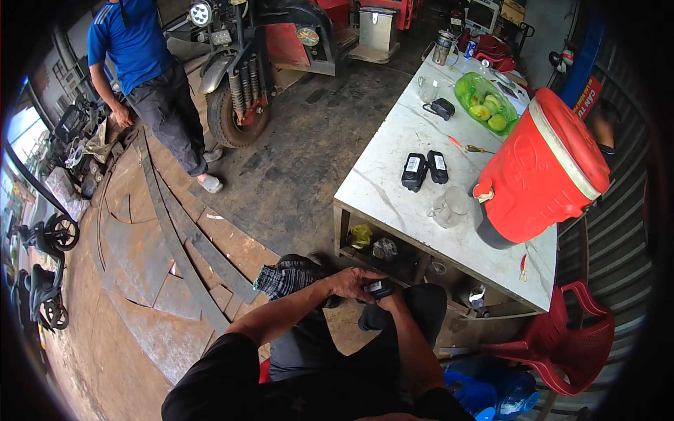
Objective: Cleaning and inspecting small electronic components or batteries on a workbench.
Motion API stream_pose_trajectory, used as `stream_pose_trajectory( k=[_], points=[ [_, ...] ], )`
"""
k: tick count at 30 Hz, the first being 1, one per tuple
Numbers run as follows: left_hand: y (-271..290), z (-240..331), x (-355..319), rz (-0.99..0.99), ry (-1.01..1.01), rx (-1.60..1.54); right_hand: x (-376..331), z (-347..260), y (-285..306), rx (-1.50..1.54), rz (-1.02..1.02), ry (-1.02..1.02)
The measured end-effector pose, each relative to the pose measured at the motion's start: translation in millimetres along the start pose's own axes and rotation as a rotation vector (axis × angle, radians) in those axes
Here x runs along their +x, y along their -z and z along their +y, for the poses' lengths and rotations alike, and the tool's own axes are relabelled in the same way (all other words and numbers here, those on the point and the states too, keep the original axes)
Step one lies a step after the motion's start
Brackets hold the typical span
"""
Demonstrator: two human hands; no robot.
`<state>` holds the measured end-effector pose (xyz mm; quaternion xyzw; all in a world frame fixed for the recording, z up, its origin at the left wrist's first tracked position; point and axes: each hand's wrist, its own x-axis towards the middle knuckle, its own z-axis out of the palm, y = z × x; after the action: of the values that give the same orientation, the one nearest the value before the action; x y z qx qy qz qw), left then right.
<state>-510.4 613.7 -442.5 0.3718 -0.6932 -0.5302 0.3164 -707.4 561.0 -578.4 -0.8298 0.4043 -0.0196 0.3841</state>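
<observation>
I sit with both forearms reaching forward over my legs. Between my hands is a small black box-shaped device (379, 288) with a pale label on its upper face. My left hand (348, 283) grips its left end, fingers curled at the edge. From the right, my right hand (394, 300) wraps round the other end, its fingers partly hidden. A grey knitted glove-like piece (288, 279) rests by my left knee. Two similar black devices with white labels, one larger (414, 172) and one smaller (437, 167), lie on the marble-patterned table (379, 161).
On the table stand a red drink cooler (540, 168), a glass pitcher (450, 208) and a green fruit basket (484, 104). A red plastic chair (569, 337) is at right. Metal sheets (151, 245) cover the left floor. A person in blue (137, 56) stands near a three-wheeler (239, 91).
</observation>
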Motion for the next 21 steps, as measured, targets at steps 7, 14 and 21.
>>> stream_pose_trajectory(
  k=[7,14,21],
  points=[
    [7.5,9.3,-0.6,-0.001,0.201,0.205,-4.8,-11.6,10.2,0.017,-0.095,-0.082],
    [3.5,-40.9,-4.9,0.09,0.127,0.425,-10.0,-38.5,21.9,0.056,-0.08,-0.086],
    [5.5,-40.1,-3.4,0.091,0.241,0.454,-1.1,-14.3,5.7,-0.089,-0.022,0.017]
  ],
)
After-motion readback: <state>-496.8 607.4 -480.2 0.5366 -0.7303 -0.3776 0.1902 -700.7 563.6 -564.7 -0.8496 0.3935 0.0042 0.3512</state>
